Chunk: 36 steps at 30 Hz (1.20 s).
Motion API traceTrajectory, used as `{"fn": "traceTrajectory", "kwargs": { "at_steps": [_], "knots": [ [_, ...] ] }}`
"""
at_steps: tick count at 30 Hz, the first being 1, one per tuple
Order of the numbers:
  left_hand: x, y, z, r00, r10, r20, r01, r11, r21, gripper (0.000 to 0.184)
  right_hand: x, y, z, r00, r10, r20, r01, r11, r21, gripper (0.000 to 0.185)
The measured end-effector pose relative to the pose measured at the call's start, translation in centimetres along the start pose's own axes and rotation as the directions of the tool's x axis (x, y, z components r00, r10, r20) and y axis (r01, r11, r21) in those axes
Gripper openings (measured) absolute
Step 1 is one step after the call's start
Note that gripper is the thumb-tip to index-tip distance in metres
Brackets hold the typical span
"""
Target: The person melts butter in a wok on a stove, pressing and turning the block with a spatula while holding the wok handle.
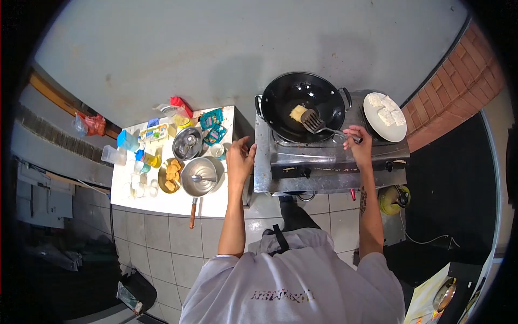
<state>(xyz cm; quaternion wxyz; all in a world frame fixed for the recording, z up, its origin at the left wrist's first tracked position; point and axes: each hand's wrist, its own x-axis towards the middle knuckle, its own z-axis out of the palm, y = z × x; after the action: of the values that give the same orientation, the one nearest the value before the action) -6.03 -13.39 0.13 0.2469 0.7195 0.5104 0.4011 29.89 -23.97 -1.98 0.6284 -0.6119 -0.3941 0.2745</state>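
Note:
My right hand [358,141] grips the handle of a slotted spatula [314,122]. The spatula's head touches a golden fried piece [298,113], perhaps tofu, inside a black two-handled wok [280,97] on the stove. Held over the gap between the white table and the stove, my left hand [240,157] has its fingers loosely bent and apart, with nothing in them. Closest to it on the table is a small white cup [217,150]. To the right of the wok, a white plate [394,133] carries several pale, white-coated pieces [385,115].
On the white table [162,206] stand a saucepan [199,171] with a spoon, a bowl of fried pieces [171,176], a metal bowl [187,143], green sachets [212,120] and several bottles. The metal stove [337,156] has front knobs. A green gas cylinder [393,201] stands below right.

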Motion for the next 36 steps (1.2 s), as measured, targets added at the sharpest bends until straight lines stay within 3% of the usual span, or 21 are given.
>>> {"fn": "traceTrajectory", "kwargs": {
  "at_steps": [3, 5, 7, 8, 10, 11, 13, 15, 16, 19, 23, 24, 28, 31, 36],
  "knots": [
    [-1.5, -0.2, -1.1, 1.0, 0.02, -0.003, -0.02, 1.0, 0.022, 0.034, -0.1, -0.7, 0.3, 1.0, -0.027, -0.016, 0.026, 1.0, -0.009, 0.034],
    [-2.2, 0.4, -2.0, 0.998, -0.052, 0.044, 0.051, 0.998, 0.025, 0.034, -0.8, -1.3, -0.1, 0.999, -0.034, -0.03, 0.033, 0.999, -0.031, 0.037],
    [-2.3, 0.5, -2.5, 0.995, -0.086, 0.059, 0.085, 0.996, 0.03, 0.034, -0.9, -2.1, -0.6, 0.979, -0.081, -0.188, 0.043, 0.979, -0.198, 0.039],
    [-2.4, 0.4, -2.7, 0.996, -0.079, 0.049, 0.078, 0.997, 0.014, 0.032, -1.1, -2.5, -1.0, 0.98, -0.081, -0.182, 0.045, 0.98, -0.194, 0.039],
    [-2.4, 0.2, -3.2, 0.997, -0.072, 0.029, 0.072, 0.997, 0.001, 0.031, -2.3, -4.9, -1.5, 0.893, -0.403, -0.2, 0.167, 0.71, -0.684, 0.035],
    [-2.5, 0.2, -3.4, 0.994, -0.1, 0.032, 0.101, 0.995, -0.021, 0.031, -3.4, -7.7, -0.4, 0.885, -0.42, -0.202, 0.221, 0.759, -0.613, 0.03],
    [-2.9, 0.3, -3.9, 0.995, -0.101, 0.025, 0.102, 0.994, -0.032, 0.03, -6.2, -13.1, 2.0, 0.937, -0.346, -0.049, 0.307, 0.883, -0.355, 0.022],
    [-3.3, 0.2, -4.1, 0.994, -0.106, 0.033, 0.108, 0.993, -0.05, 0.03, -11.0, -20.3, 5.5, 0.921, -0.309, 0.239, 0.326, 0.945, -0.037, 0.022],
    [-3.5, 0.2, -4.1, 0.994, -0.107, 0.038, 0.11, 0.992, -0.069, 0.03, -13.2, -22.6, 6.7, 0.797, -0.519, 0.309, 0.541, 0.841, 0.019, 0.017],
    [-4.3, 0.3, -4.2, 0.995, -0.094, 0.041, 0.097, 0.992, -0.083, 0.029, -17.9, -28.0, 8.6, 0.461, -0.777, 0.428, 0.736, 0.605, 0.304, 0.013],
    [-5.1, 0.2, -3.3, 0.994, -0.087, 0.063, 0.097, 0.98, -0.173, 0.028, -21.6, -32.6, 8.5, 0.324, -0.795, 0.513, 0.726, 0.556, 0.404, 0.018],
    [-5.1, -0.4, -3.1, 0.985, -0.1, 0.139, 0.12, 0.983, -0.138, 0.034, -22.2, -33.4, 8.4, 0.315, -0.789, 0.527, 0.726, 0.558, 0.402, 0.019],
    [-5.2, -0.4, -1.7, 0.995, 0.06, 0.079, -0.053, 0.994, -0.093, 0.032, -23.8, -36.2, 8.2, 0.329, -0.754, 0.569, 0.74, 0.58, 0.341, 0.026],
    [-5.5, 0.2, -1.5, 0.994, 0.041, 0.104, -0.022, 0.985, -0.171, 0.032, -25.1, -38.3, 7.6, 0.391, -0.713, 0.582, 0.756, 0.609, 0.239, 0.031],
    [-5.7, 0.8, -1.9, 0.99, 0.048, 0.135, -0.023, 0.983, -0.18, 0.032, -28.2, -41.1, 6.7, 0.66, -0.476, 0.582, 0.633, 0.769, -0.09, 0.036]
  ]
}}
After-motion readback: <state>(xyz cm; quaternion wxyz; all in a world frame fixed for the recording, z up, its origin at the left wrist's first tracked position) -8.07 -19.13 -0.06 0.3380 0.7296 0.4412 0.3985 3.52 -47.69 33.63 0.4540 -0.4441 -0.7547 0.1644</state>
